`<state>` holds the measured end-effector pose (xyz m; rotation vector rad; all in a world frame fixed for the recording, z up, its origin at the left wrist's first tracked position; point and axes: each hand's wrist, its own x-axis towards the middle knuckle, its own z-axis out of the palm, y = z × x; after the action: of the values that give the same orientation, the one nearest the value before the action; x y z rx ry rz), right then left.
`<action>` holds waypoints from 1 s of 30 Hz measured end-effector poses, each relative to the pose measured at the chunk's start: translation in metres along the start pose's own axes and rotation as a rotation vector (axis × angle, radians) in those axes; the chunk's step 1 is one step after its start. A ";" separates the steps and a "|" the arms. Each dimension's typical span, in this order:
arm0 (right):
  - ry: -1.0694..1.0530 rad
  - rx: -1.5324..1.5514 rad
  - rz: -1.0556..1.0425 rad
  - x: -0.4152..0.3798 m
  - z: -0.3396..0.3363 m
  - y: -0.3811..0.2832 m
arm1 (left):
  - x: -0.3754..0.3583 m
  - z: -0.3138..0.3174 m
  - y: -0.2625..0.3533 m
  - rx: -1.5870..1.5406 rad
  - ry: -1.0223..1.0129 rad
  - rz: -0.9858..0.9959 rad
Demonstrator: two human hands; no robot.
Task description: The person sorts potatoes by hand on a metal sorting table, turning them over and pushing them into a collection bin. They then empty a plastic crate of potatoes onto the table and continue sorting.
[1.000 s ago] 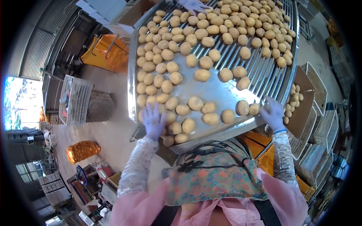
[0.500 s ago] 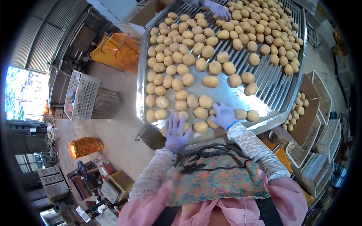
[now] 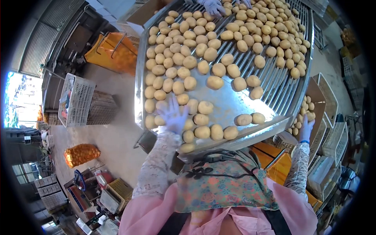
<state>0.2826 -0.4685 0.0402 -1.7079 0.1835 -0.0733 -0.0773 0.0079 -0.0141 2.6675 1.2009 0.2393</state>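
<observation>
My left hand (image 3: 172, 116), in a pale purple glove, lies with fingers spread over potatoes (image 3: 189, 62) at the near left part of the metal sorting table (image 3: 225, 98). Out past the table's right edge, my right hand (image 3: 306, 127) reaches into a cardboard box (image 3: 318, 107) that holds more potatoes. Its fingers are round a potato (image 3: 310, 116) at the box's near side. A short row of potatoes (image 3: 216, 132) lies along the table's near edge, and two more (image 3: 244, 119) lie to the right of them.
Another person's gloved hands (image 3: 212, 6) are at the table's far side. Metal rollers (image 3: 270, 84) bear a dense heap of potatoes. White crates (image 3: 333, 143) stand at the right. At the left are a white basket (image 3: 80, 102), an orange container (image 3: 107, 51) and a filled net sack (image 3: 81, 155).
My right hand has left the table and moved right to the box. My left hand has shifted up and left over the potatoes. The other person's hand has moved left, and a second one shows.
</observation>
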 end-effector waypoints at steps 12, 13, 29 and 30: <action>-1.099 -1.105 -0.562 -0.164 0.149 -0.006 | -0.115 -0.054 -0.007 -0.103 -0.296 0.614; -1.171 -1.038 -0.562 -0.179 0.161 -0.004 | -0.114 -0.058 -0.026 -0.050 -0.302 0.565; -0.762 -1.052 -0.716 -0.030 0.259 -0.026 | -0.066 -0.018 0.075 -0.289 -0.256 0.687; -0.872 -0.990 -0.481 -0.037 0.255 -0.024 | -0.053 -0.014 0.064 -0.287 -0.260 0.690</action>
<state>0.2873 -0.2096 0.0288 -2.5499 -0.9932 0.4790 -0.0692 -0.0720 0.0121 2.6380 0.1286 0.1421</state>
